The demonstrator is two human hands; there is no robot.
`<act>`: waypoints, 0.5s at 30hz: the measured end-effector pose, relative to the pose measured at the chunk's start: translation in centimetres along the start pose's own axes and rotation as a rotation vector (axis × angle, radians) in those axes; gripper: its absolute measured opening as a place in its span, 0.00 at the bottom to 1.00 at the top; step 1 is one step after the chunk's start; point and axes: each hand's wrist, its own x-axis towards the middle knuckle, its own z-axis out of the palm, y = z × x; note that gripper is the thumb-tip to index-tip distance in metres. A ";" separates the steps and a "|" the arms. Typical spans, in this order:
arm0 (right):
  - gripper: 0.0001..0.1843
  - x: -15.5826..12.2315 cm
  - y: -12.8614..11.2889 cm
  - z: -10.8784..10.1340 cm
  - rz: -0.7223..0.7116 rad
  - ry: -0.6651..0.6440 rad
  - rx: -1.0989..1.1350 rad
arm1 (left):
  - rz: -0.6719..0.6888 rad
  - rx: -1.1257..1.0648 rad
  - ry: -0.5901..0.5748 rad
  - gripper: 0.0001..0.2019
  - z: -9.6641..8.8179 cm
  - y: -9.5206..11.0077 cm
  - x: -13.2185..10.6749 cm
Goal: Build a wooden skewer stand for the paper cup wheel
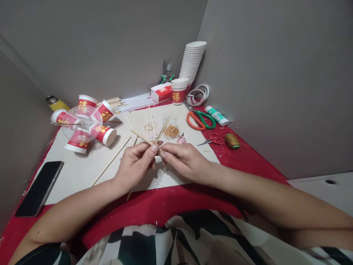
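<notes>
My left hand (136, 163) and my right hand (183, 160) meet over a white board (82, 165), fingertips pinched together. Between them they hold thin wooden sticks (143, 137) that cross and fan up and away from the fingers. Another long stick (111, 160) lies on the board to the left of my left hand. Just beyond the hands lie loose rubber bands (149, 127) and a small clear bag of rubber bands (171, 130).
A cluster of red paper cups under a clear plastic lid (81, 123) stands at the left. A black phone (40, 187) lies near the left edge. Stacked cups (190, 62), orange and green scissors (200, 120), small red scissors (213, 139), a glue tube (217, 115) and more sticks (114, 102) sit at the back and right.
</notes>
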 end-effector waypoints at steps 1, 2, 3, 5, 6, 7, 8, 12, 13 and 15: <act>0.13 0.0 0.0 0.0 -0.019 0.015 -0.018 | 0.002 0.017 0.010 0.18 0.0 0.1 0.0; 0.13 0.0 0.1 -0.1 -0.032 0.029 -0.035 | 0.004 0.038 0.024 0.18 0.0 0.2 -0.1; 0.12 0.1 0.1 -0.1 -0.040 0.039 -0.049 | 0.009 0.065 0.041 0.18 -0.1 0.3 -0.1; 0.11 0.1 0.3 -0.2 -0.045 0.048 -0.077 | 0.032 0.121 0.082 0.19 -0.3 0.5 -0.1; 0.11 0.2 0.3 -0.3 -0.052 0.056 -0.093 | 0.053 0.144 0.109 0.20 -0.5 0.6 0.0; 0.10 0.2 0.4 -0.3 -0.060 0.064 -0.108 | 0.082 0.158 0.141 0.20 -0.8 0.8 0.0; 0.10 0.3 0.4 -0.4 -0.067 0.075 -0.121 | 0.114 0.164 0.178 0.18 -1.1 1.1 0.2; 0.09 0.3 0.4 -1.1 -0.047 0.173 -0.131 | 0.293 0.144 0.378 0.12 -2.4 2.6 0.6; 0.09 0.4 0.5 -1.2 -0.019 0.208 -0.122 | 0.348 0.145 0.427 0.11 -2.7 3.1 0.7; 0.09 0.4 0.5 -1.6 0.046 0.289 -0.100 | 0.456 0.166 0.517 0.09 -3.2 3.7 0.8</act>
